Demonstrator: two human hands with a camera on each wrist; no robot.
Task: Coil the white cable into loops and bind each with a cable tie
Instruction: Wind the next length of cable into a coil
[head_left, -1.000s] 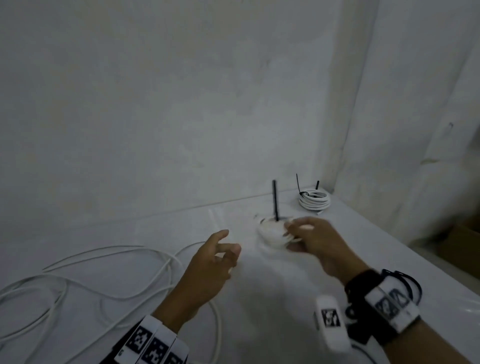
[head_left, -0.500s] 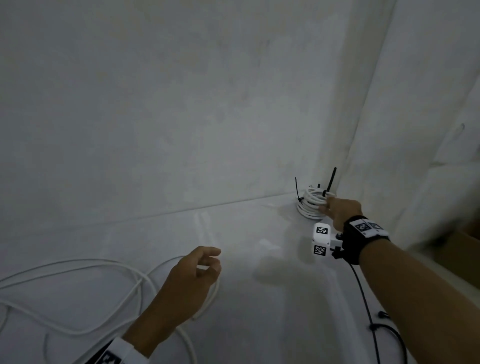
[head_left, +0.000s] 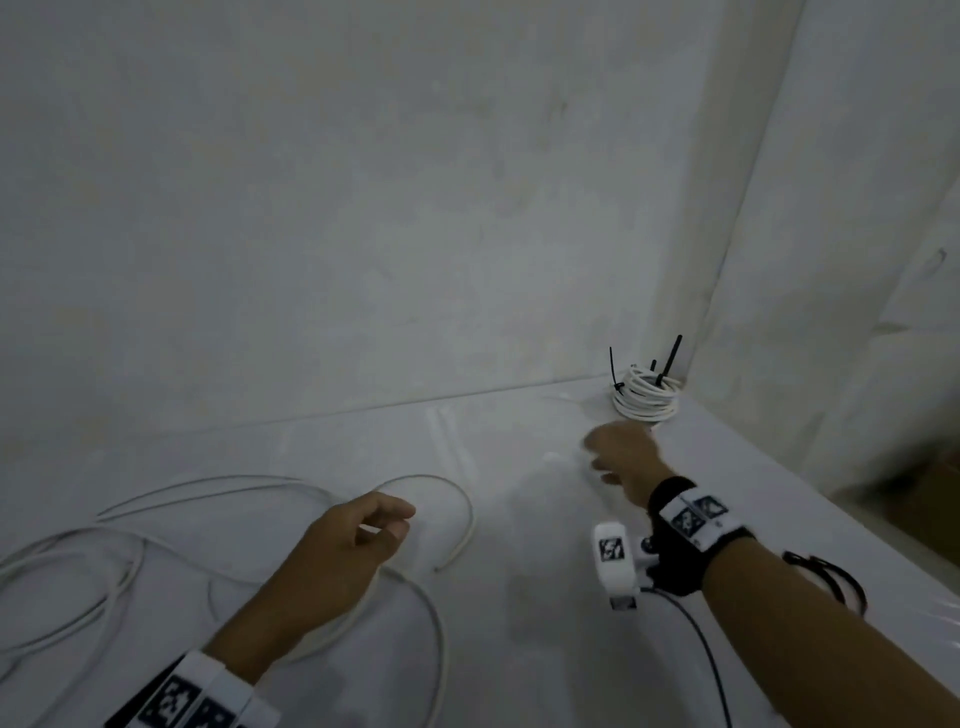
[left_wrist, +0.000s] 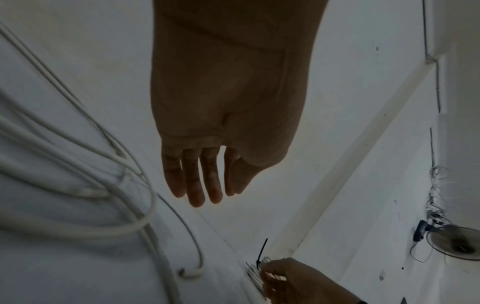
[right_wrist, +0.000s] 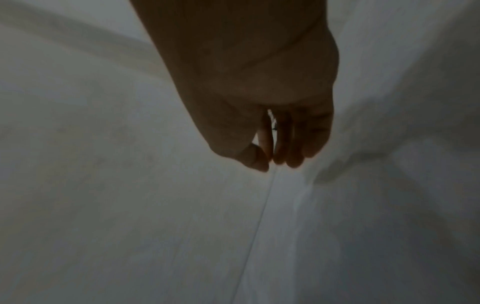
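1. Head view: your left hand (head_left: 345, 551) hovers over the loose white cable (head_left: 291, 519), fingers loosely curled, holding nothing. The cable sprawls in several loose loops at table (head_left: 519, 597) left, one free end (head_left: 441, 566) near the hand.
2. Head view: your right hand (head_left: 621, 457) hangs low near the back corner, fingers relaxed, empty, just short of the coiled bundles (head_left: 645, 400). They stack in the corner; looks like two coils, count unsure. Three black cable ties (head_left: 670, 356) stick up from them.
3. Left wrist view: four fingers (left_wrist: 193, 185) and thumb hang almost straight, nothing gripped. Cable strands run at left. Your other hand sits right by the bundles; one tie (left_wrist: 261, 254) shows.
4. Right wrist view: blurry. Fingers hang down close together, thumb near the index tip; nothing plainly held.
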